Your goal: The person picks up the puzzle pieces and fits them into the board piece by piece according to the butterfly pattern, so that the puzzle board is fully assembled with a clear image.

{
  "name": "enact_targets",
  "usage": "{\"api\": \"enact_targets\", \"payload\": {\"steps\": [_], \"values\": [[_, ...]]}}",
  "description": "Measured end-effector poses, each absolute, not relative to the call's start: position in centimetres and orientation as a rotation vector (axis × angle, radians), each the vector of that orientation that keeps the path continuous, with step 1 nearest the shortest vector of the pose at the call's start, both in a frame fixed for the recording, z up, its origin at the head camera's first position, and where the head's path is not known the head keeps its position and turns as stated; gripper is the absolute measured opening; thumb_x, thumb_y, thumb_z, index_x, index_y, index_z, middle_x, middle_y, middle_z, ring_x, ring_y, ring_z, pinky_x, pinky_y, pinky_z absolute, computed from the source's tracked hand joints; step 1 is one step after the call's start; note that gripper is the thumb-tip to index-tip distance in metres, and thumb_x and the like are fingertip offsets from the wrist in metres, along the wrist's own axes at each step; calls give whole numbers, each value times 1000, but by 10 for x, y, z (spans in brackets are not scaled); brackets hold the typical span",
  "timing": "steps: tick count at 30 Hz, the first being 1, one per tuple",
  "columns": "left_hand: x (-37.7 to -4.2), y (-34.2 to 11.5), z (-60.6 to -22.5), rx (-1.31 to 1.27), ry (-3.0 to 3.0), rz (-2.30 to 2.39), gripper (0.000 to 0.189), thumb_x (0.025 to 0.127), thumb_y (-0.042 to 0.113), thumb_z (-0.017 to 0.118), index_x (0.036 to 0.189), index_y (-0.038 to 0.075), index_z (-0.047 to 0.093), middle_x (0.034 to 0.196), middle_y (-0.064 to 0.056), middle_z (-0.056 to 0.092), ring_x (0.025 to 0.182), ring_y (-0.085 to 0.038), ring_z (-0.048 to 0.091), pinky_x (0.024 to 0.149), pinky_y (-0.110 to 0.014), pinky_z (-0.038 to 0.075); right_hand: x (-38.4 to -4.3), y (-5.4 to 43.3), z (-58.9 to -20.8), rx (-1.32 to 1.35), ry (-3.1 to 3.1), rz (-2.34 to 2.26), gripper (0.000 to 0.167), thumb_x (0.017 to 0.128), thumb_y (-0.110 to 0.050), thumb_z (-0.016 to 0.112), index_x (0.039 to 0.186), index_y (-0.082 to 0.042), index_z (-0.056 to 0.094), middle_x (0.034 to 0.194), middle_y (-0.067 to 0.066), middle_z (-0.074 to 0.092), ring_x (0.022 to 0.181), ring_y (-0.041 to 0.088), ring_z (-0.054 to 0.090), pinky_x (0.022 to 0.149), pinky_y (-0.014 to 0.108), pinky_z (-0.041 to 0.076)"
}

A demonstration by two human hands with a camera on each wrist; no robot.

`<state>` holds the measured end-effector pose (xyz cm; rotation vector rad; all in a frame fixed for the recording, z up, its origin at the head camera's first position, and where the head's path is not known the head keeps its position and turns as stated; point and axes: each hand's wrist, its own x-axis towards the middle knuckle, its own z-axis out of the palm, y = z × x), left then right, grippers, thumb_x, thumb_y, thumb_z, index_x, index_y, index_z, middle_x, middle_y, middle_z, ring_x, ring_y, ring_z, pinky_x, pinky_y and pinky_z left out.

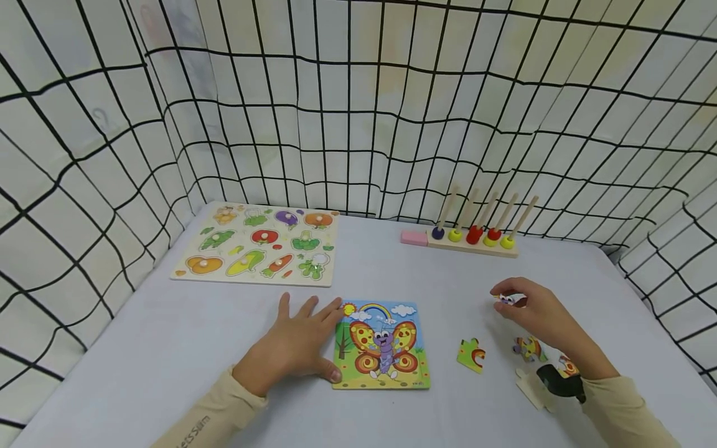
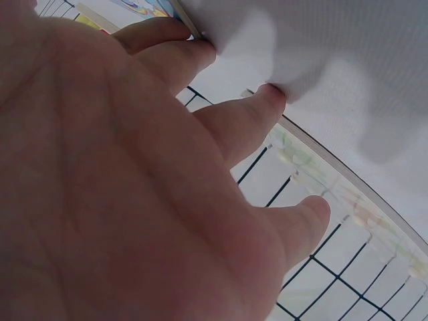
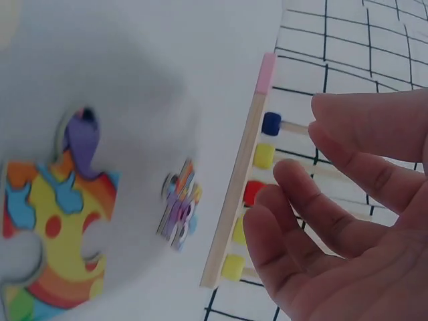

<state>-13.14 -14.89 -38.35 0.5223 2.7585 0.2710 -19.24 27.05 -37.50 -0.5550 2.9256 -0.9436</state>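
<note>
In the head view, my left hand [image 1: 297, 342] lies with fingers spread on the white table, its index finger and thumb at the left edge of a butterfly puzzle [image 1: 383, 348]. My right hand [image 1: 540, 311] is bent over a small puzzle piece with eyes [image 1: 506, 300], which shows between thumb and fingers. In the right wrist view this purple-and-orange piece [image 3: 179, 207] lies on the table, apart from the fingers [image 3: 267, 241]. A green puzzle piece [image 1: 470, 356] lies between puzzle and right hand. Colourful pieces [image 1: 529, 350] lie under the right wrist.
A vegetable peg board [image 1: 257, 242] lies at the back left. At the back right stands a wooden peg counter [image 1: 476, 242] with coloured beads and a pink end block [image 1: 414, 238]. Black netting [image 1: 347, 149] encloses the table. Pale pieces [image 1: 532, 389] lie near the right forearm.
</note>
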Motion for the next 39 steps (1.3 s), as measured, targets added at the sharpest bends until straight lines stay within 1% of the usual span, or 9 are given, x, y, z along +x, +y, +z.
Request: {"api": "enact_targets", "payload": {"steps": [3, 6, 7, 9, 13, 18, 23, 30, 39], "values": [[-131, -148, -383, 522, 2759, 274, 110, 75, 56, 94, 162, 11, 46, 173, -8, 34, 157, -48, 26, 118, -82, -1, -196, 276, -379, -562, 2965, -904, 25, 99, -7, 78, 121, -1, 71, 125, 17, 69, 111, 35, 63, 87, 39, 59], [-131, -148, -383, 523, 2763, 275, 109, 74, 55, 94, 162, 10, 47, 173, -8, 34, 157, -48, 27, 118, -82, 0, -201, 280, -382, -612, 2988, -877, 22, 97, -4, 79, 118, -1, 73, 129, 23, 68, 120, 43, 60, 95, 58, 56], [-131, -148, -383, 523, 2764, 274, 109, 74, 55, 94, 162, 10, 47, 173, -8, 35, 157, -48, 27, 118, -82, 0, -203, 282, -383, -634, 2991, -871, 21, 96, -2, 79, 116, -1, 73, 131, 26, 67, 123, 46, 59, 98, 64, 52], [-131, -149, -383, 521, 2764, 274, 109, 74, 55, 94, 162, 10, 47, 173, -8, 35, 156, -48, 27, 118, -82, 0, -206, 284, -386, -644, 2993, -851, 19, 95, -1, 79, 113, -1, 74, 134, 31, 64, 128, 52, 53, 102, 72, 45], [-131, -149, -383, 525, 2767, 276, 109, 74, 55, 94, 162, 10, 47, 173, -8, 35, 156, -48, 28, 118, -82, 0, -210, 286, -390, -607, 2995, -783, 17, 93, -2, 81, 109, -4, 75, 141, 36, 57, 137, 61, 37, 107, 81, 31], [-131, -148, -384, 527, 2761, 268, 109, 74, 55, 94, 162, 10, 47, 173, -8, 35, 156, -48, 28, 117, -83, 1, -214, 289, -396, -574, 3010, -683, 20, 90, -3, 85, 108, -6, 76, 147, 38, 51, 141, 67, 26, 107, 87, 24], [-131, -147, -383, 523, 2751, 263, 109, 74, 55, 94, 162, 11, 47, 173, -8, 35, 157, -48, 27, 118, -83, 1, -217, 294, -401, -563, 2997, -665, 23, 88, -3, 86, 108, -7, 76, 151, 39, 46, 144, 69, 20, 106, 89, 21], [-131, -147, -383, 522, 2755, 256, 110, 74, 55, 94, 163, 12, 46, 173, -8, 34, 157, -47, 27, 118, -82, 0, -219, 297, -404, -557, 2971, -681, 22, 88, -4, 86, 107, -8, 75, 152, 40, 43, 145, 72, 17, 106, 90, 17], [-132, -147, -385, 510, 2761, 255, 110, 74, 55, 94, 163, 12, 46, 173, -7, 34, 157, -47, 27, 118, -82, 0, -225, 294, -404, -521, 2905, -720, 22, 88, 0, 85, 106, -4, 73, 153, 41, 41, 147, 71, 14, 111, 87, 14]]}}
